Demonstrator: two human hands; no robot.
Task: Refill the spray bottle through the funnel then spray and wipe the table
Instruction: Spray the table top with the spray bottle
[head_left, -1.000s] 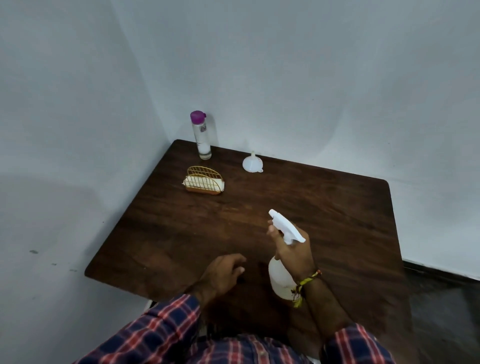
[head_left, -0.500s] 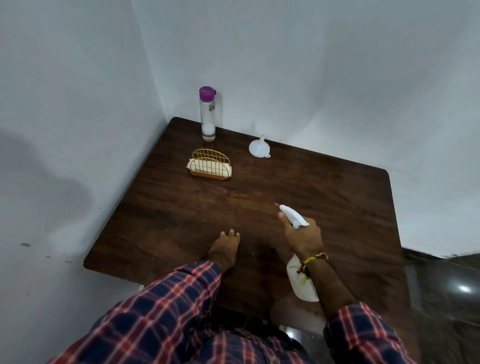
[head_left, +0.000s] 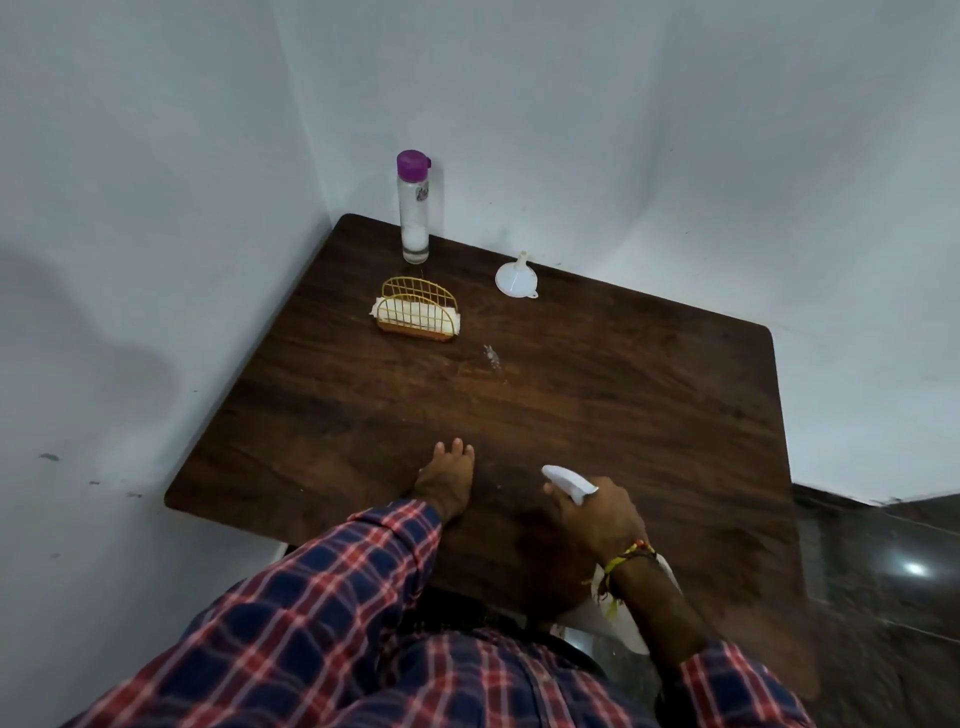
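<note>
Head view: right hand (head_left: 597, 514) grips the white spray bottle (head_left: 569, 479) over the near edge of the table (head_left: 649, 395), nozzle pointing away. Left hand (head_left: 447, 475) lies flat on the tabletop, fingers straight. Wet spray patch (head_left: 491, 358) mid-table. Funnel (head_left: 514, 278), purple-capped bottle (head_left: 414, 208) and wire napkin holder (head_left: 418, 312) stand at the far corner.

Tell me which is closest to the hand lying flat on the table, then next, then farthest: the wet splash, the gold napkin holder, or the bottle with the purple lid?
From the left hand:
1. Wet splash, mid-table, ahead and slightly right.
2. Gold napkin holder, farther back, slightly left.
3. Purple-lidded bottle, upright in the far corner by the wall.
</note>
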